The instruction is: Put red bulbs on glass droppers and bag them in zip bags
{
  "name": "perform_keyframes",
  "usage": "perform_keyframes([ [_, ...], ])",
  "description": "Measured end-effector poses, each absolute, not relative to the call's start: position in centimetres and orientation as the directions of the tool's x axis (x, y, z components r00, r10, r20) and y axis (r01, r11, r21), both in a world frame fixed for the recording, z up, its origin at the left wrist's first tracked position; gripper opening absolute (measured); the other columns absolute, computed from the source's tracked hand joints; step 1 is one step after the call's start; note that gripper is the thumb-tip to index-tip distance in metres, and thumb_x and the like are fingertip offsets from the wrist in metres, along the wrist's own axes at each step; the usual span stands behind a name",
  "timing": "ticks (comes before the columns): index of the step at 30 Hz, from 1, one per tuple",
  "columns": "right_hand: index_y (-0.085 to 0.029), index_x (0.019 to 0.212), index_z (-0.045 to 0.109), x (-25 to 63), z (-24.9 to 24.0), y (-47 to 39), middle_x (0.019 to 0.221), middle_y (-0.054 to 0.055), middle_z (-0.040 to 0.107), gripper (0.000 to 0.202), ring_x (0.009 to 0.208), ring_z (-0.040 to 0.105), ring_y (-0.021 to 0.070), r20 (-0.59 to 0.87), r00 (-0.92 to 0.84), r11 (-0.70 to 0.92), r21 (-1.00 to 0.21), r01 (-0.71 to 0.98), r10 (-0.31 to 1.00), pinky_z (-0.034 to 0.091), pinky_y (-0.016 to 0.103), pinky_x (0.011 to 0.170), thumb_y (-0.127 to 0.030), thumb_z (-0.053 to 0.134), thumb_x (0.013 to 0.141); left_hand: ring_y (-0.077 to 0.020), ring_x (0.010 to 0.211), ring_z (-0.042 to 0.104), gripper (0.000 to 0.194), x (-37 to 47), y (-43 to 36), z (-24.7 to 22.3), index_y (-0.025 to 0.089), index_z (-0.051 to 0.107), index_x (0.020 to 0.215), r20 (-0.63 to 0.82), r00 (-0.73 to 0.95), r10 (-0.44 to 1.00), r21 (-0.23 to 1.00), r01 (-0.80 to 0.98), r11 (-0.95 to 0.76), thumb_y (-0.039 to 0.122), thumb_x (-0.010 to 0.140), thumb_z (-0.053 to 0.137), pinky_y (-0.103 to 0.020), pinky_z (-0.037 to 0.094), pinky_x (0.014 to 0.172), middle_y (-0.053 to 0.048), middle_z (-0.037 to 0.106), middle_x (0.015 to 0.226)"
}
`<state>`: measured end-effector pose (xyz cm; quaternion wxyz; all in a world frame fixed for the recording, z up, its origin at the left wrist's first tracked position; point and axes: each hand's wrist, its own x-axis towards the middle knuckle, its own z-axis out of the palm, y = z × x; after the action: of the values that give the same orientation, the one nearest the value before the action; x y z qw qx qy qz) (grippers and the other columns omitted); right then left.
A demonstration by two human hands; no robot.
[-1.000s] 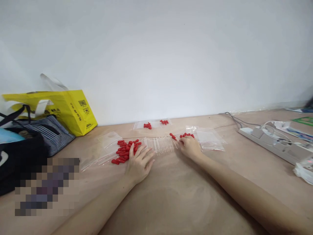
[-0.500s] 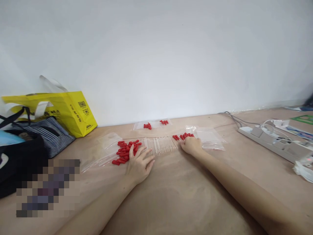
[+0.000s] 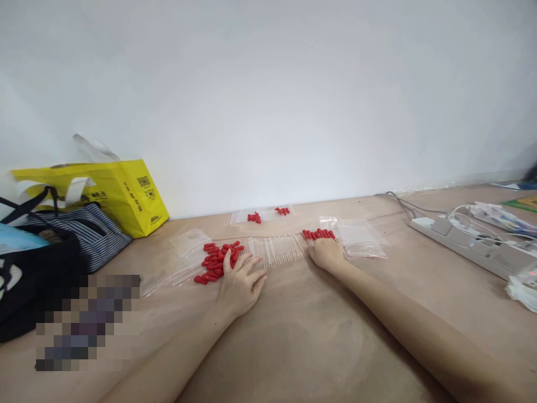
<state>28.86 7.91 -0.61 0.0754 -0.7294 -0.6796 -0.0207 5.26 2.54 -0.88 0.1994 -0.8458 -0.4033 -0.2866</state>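
Seen from head height, two bare forearms reach forward over a light brown desk (image 3: 285,330) toward small objects laid out near a white wall (image 3: 293,101).

The left hand (image 3: 241,285) lies palm down at the near right edge of a loose pile of small red pieces (image 3: 216,260). Its grip is loose and well open, fingers spread, and it appears to have hold of nothing; the fingertips reach the pile and the near side of a band of thin pale sticks (image 3: 279,250). These sticks lie side by side between the two hands, pointing away from the person.

The right hand (image 3: 329,254) is at the far end of that band, just in front of a neat row of red pieces (image 3: 319,234). Its fingers are curled, and the back of the hand hides its grip, so whether it holds anything cannot be told.

Clear plastic bags (image 3: 191,246) lie flat left of the pile, and more plastic packets (image 3: 363,235) lie beside the right hand. Farther back, two small red clusters (image 3: 254,217) rest on clear plastic. At left stand a yellow bag (image 3: 145,207), a striped pouch (image 3: 100,232) and a black bag (image 3: 50,299); a white power strip (image 3: 461,246) lies at right.
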Motion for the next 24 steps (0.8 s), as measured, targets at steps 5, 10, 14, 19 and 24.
perform_keyframes([
  [5, -0.017, 0.098, 0.060, 29.2, -0.7, 8.3, 0.100, 0.012, 0.060, 0.034, 0.100, 0.050, 0.0235, 0.129, 0.118, -0.107, -0.094, 0.990, 0.985, 0.028, 0.036, 0.085, -0.029, 0.033, 0.084, -0.0247, 0.100, 0.052, 0.015, 5.2, 2.6, -1.0, 0.028, 0.067, 0.078, 0.641, 0.508, 0.576, -0.104, 0.801, -0.590, 0.026, 0.077, 0.052, -0.059, 0.006, 0.099, 0.000, 0.064, 0.100],
  [10, -0.016, 0.093, 0.061, 29.6, -0.7, 8.6, 0.097, 0.012, 0.060, 0.034, 0.096, 0.052, 0.0242, 0.120, 0.173, -0.161, -0.100, 0.982, 0.978, 0.029, 0.037, 0.081, -0.033, 0.033, 0.084, -0.0249, 0.100, 0.052, 0.015, 5.2, 2.6, -0.9, 0.028, 0.067, 0.078, 0.638, 0.507, 0.579, -0.101, 0.801, -0.590, 0.026, 0.077, 0.052, -0.059, 0.006, 0.099, -0.001, 0.064, 0.100],
  [14, -0.014, 0.088, 0.062, 29.9, -0.6, 8.7, 0.092, 0.014, 0.062, 0.037, 0.090, 0.055, 0.0259, 0.115, 0.180, -0.170, -0.096, 0.981, 0.977, 0.028, 0.039, 0.079, -0.041, 0.039, 0.081, -0.0246, 0.100, 0.052, 0.015, 5.3, 2.5, -0.8, 0.029, 0.067, 0.078, 0.632, 0.501, 0.592, -0.086, 0.804, -0.589, 0.026, 0.077, 0.052, -0.058, 0.009, 0.099, 0.000, 0.064, 0.100],
  [19, -0.012, 0.087, 0.060, 30.7, -0.1, 8.7, 0.088, 0.015, 0.063, 0.043, 0.086, 0.056, 0.0257, 0.173, 0.186, -0.170, -0.105, 0.980, 0.967, 0.026, 0.038, 0.078, -0.046, 0.033, 0.082, -0.0248, 0.100, 0.051, 0.014, 5.3, 2.6, -1.0, 0.028, 0.066, 0.078, 0.638, 0.500, 0.586, -0.090, 0.804, -0.588, 0.027, 0.076, 0.053, -0.057, 0.008, 0.098, -0.001, 0.064, 0.100],
  [24, -0.015, 0.081, 0.059, 30.7, -0.2, 8.3, 0.081, 0.009, 0.065, 0.036, 0.081, 0.056, 0.0207, 0.318, 0.056, -0.018, -0.121, 0.993, 0.946, 0.023, 0.033, 0.078, -0.040, 0.032, 0.084, -0.0244, 0.096, 0.051, 0.013, 4.3, 3.5, -0.3, 0.025, 0.064, 0.080, 0.686, 0.355, 0.635, -0.050, 0.893, -0.446, 0.028, 0.075, 0.052, -0.053, 0.015, 0.095, -0.003, 0.063, 0.097],
])
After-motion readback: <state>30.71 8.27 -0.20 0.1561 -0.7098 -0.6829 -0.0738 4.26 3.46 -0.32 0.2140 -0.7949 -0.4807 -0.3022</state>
